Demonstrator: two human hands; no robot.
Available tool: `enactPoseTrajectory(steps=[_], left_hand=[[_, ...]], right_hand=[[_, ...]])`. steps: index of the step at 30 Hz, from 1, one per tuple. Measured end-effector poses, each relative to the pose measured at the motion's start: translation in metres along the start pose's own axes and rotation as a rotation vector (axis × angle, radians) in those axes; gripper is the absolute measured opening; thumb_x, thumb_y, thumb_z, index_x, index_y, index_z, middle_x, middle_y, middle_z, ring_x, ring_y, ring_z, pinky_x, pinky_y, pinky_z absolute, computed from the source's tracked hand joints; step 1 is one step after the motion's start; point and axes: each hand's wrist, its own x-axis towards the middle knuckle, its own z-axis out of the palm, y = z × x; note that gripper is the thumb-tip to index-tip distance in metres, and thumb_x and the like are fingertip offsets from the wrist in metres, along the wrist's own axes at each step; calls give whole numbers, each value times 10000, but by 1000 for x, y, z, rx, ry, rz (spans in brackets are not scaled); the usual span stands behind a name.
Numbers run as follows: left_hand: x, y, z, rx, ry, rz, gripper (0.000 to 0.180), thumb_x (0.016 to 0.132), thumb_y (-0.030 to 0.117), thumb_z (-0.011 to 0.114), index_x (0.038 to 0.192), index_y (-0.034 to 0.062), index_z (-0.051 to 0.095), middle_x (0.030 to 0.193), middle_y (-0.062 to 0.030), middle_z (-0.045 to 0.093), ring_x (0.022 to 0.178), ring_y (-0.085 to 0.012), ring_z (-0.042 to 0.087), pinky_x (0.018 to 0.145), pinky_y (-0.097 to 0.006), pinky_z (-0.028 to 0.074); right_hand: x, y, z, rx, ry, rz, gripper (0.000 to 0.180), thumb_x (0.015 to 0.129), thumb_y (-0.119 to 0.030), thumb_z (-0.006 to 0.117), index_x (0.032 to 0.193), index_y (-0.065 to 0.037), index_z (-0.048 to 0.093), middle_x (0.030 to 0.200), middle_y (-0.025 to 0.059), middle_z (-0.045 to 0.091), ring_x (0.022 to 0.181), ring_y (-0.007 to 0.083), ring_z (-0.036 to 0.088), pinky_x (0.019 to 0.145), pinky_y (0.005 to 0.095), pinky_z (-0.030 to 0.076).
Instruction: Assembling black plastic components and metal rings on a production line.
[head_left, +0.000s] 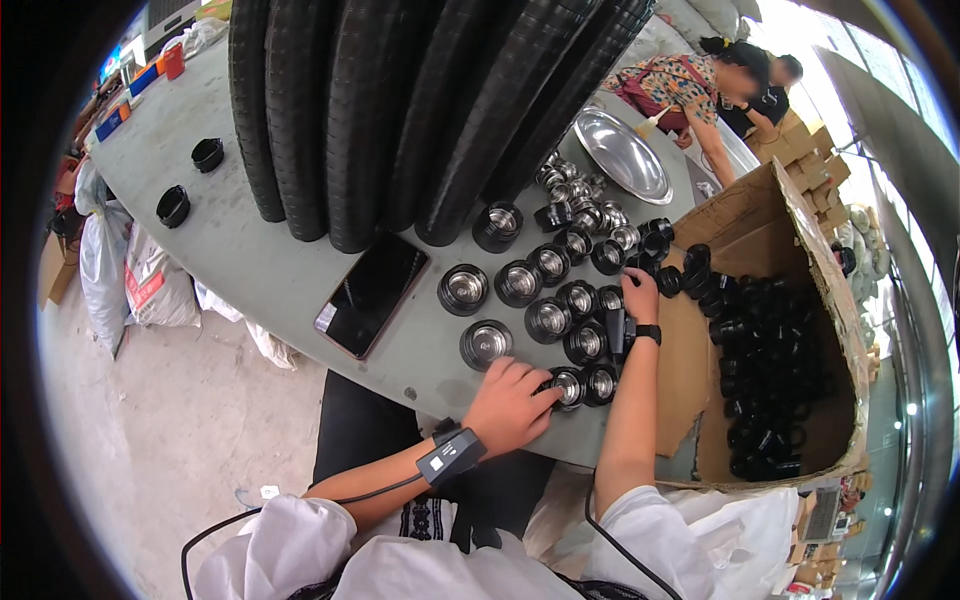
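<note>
I'm facing a grey surface (160,130); pale floor (215,420) is showing at left, white sacks (155,285) are slumping near the surface's edge, stacked cardboard boxes (800,155) are standing back right, bright light is entering upper right.

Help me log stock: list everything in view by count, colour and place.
Table: one, grey, centre
Ribbed columns: several, black, far side
Cups: over a dozen, black and silver, centre
Loose caps: two, black, table's left
Phone: one, black, left of cups
Tray: one, silver, beyond cups
Cardboard box: one, brown, right
Boxed caps: many, black, inside
Sacks: several, white, floor left
Cartons: several, brown, far right
Coworkers: two, floral and black tops, beyond tray
Wrist devices: two, black, both wrists
Left hand: one, white-sleeved, nearest cups
Right hand: one, white-sleeved, near box
</note>
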Motion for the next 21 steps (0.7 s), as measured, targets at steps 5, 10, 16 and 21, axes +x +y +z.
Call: enactPoseTrajectory(steps=[5, 10, 16, 21], left_hand=[[-1, 0, 0, -6, 8, 8, 305, 703, 161, 657, 1006, 133, 642, 1047, -39, 582, 970, -212, 513, 887, -408, 345], [-1, 1, -1, 3, 7, 4, 300, 704, 163, 657, 1001, 131, 643, 1043, -38, 582, 969, -210, 515, 884, -403, 348], [-1, 0, -1, -7, 16, 9, 296, 704, 162, 657, 997, 128, 643, 1040, -40, 583, 962, -211, 516, 884, -406, 353], [0, 1, -2, -15, 17, 9, 294, 700, 157, 659, 992, 124, 643, 1038, -43, 583, 962, -214, 516, 884, -408, 356]], right_hand=[[0, 3, 1, 2, -32, 7, 316, 773, -281, 603, 1017, -88, 663, 1126, 162, 586, 1053, 337, 539, 905, 389, 424], [2, 9, 2, 0, -39, 33, 285, 777, -281, 602, 984, -100, 675, 1115, 153, 588, 1040, 335, 541, 889, 388, 430], [3, 9, 1, -14, -52, 28, 285, 780, -285, 601, 986, -103, 676, 1114, 153, 588, 1032, 331, 545, 880, 385, 432], [2, 8, 1, -14, -57, 37, 280, 785, -285, 598, 987, -107, 677, 1127, 138, 585, 1033, 325, 547, 880, 380, 433]])
